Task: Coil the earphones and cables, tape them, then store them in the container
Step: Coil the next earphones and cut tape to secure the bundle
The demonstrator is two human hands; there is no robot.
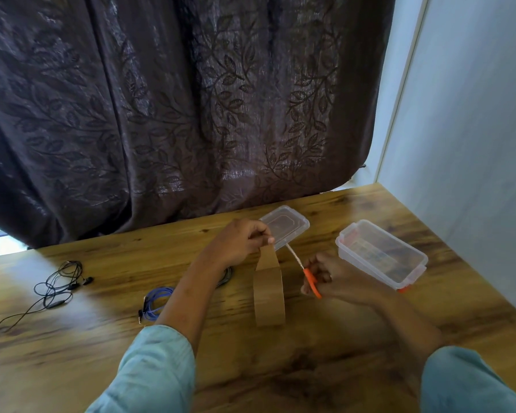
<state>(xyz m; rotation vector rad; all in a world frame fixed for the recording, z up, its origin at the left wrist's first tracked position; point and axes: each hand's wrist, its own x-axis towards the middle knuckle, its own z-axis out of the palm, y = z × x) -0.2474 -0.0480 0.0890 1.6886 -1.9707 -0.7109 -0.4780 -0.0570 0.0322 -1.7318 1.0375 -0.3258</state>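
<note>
Wooden table (325, 368), dark leaf-patterned curtain (176, 108) hanging behind its far edge, pale wall (474, 114) to the right.

Container (381, 255): clear plastic box, orange latches at its ends, standing open on the right part of the table. Something pale and striped shows through its walls and floor; cannot tell whether that is contents or the table grain seen through the plastic. No cable visible inside it.

Lid (284, 226): clear, lying flat on the table to the left of the container and apart from it, near the curtain. Nothing on top.

Left hand (239, 241): closed, thumb and fingers pinching the free end of a brown tape strip (268, 256), pulled up from the tape roll (269, 296), which stands on edge on the table between the 2 hands.

Right hand (328, 277): closed around orange-handled scissors (306, 271), blades pointing up-left toward the strip, just below the left hand. Whether the blades touch the tape cannot be told.

Cables, all on the table left of the tape:
- black earphones (52, 289), loose and uncoiled, far left.
- blue cable (157, 302), coiled, just beside the left forearm.
- dark cable (227, 275), mostly hidden behind the left wrist; looks coiled.

Both arms in light blue sleeves (149, 374).
</note>
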